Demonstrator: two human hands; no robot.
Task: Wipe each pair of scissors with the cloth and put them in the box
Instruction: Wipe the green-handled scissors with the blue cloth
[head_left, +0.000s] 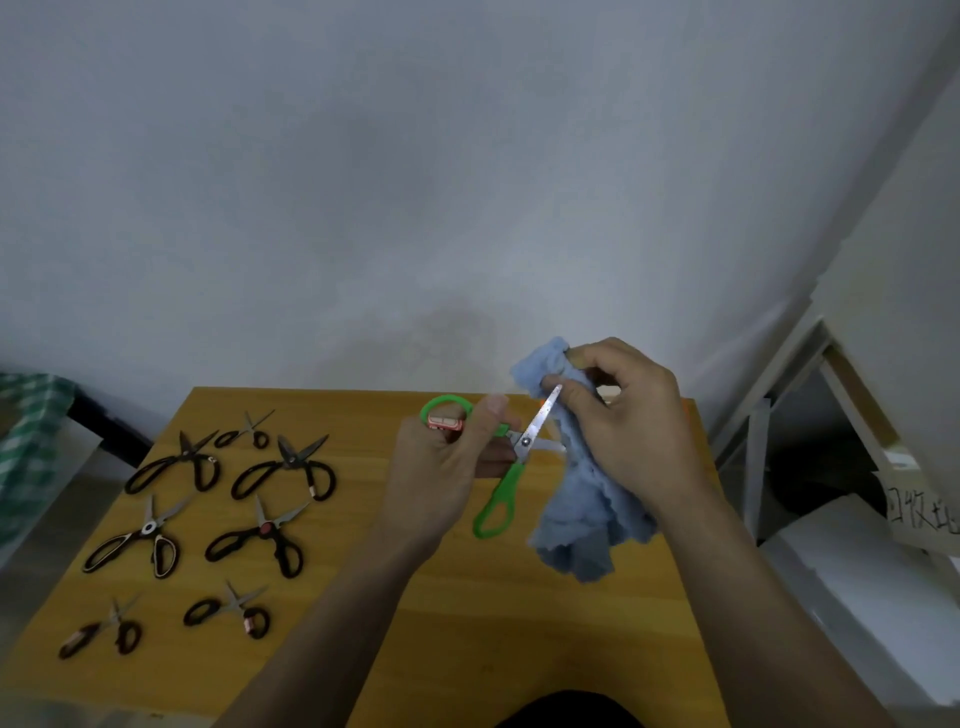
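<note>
A wooden table (467, 613) stands against a pale wall (415, 182), with seven dark-handled scissors (208, 525) laid out on its left side. Above its middle the left hand (441, 467) grips the green scissors (501, 467) by one loop, blades spread. Just right, the right hand (628, 431) pinches the blue cloth (582, 499) around the upper blade.

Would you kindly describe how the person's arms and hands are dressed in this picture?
Both forearms are bare right up to the frame's lower edge; no sleeves show. The left hand and right hand wear no gloves, and no rings, watch or bracelets can be seen. Short fingernails show on the left hand.
</note>
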